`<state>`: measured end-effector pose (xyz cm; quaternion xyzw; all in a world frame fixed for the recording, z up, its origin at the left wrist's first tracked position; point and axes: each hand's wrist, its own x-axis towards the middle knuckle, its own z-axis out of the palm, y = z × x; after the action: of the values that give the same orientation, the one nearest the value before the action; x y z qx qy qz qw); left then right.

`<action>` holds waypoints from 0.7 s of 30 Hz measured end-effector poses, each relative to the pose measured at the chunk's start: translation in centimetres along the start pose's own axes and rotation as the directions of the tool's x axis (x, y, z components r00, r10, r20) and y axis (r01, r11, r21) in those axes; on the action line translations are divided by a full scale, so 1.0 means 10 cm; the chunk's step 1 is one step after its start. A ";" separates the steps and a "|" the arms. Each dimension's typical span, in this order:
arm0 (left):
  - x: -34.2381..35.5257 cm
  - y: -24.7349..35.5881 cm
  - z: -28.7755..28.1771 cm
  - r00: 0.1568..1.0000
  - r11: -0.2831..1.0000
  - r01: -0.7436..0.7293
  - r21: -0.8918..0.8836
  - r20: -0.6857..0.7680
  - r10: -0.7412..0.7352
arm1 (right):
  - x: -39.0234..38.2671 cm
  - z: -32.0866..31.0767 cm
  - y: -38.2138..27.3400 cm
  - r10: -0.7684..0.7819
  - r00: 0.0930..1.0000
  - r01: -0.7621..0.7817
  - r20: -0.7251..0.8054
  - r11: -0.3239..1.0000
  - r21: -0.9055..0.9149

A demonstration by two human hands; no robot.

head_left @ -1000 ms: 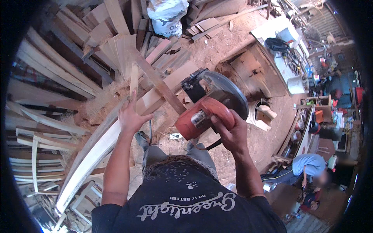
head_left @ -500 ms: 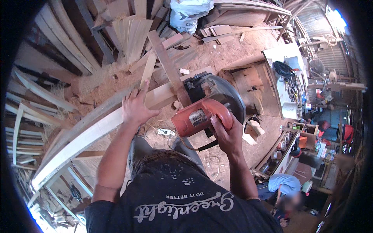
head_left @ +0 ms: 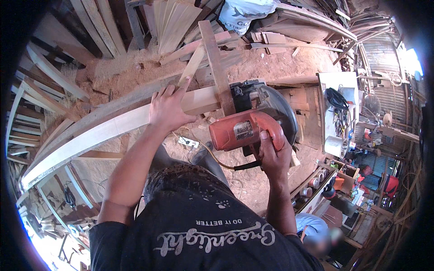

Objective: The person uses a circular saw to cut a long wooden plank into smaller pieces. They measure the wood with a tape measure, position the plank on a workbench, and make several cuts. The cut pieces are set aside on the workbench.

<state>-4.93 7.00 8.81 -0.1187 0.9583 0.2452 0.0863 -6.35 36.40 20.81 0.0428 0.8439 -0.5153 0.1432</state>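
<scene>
My right hand [head_left: 275, 151] is wrapped round the rear handle of a red circular saw [head_left: 237, 131] with a black blade guard. The saw sits at the right end of a long pale wooden beam [head_left: 122, 122], against a brown board [head_left: 216, 67] lying across that beam. The blade itself is hidden under the guard. My left hand [head_left: 172, 108] lies on the beam left of the saw, fingers apart and thumb stretched toward the saw. Just beyond its fingertips, a light wooden strip [head_left: 194, 58] slants away. A dark cord [head_left: 246, 166] leaves the saw near my right hand.
A white power strip [head_left: 187, 142] lies on the dusty ground by my legs. Stacked planks [head_left: 176, 27] and a white sack [head_left: 244, 13] stand at the far side. To the right is a white-topped table [head_left: 332, 83] with tools. A person in blue [head_left: 312, 224] is at the lower right.
The view has shifted, so the saw, beam and both hands appear farther right. My left hand stays on the beam and my right hand still grips the saw.
</scene>
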 end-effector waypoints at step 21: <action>-0.03 -0.09 0.12 0.987 0.997 -0.082 -0.001 -0.139 0.081 | 0.00 0.04 0.01 -0.031 0.998 0.029 -0.053 0.999 -0.040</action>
<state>-4.30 6.86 7.43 -0.0963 0.9651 0.2432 0.0090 -6.21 36.03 20.58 0.0411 0.8580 -0.4993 0.1135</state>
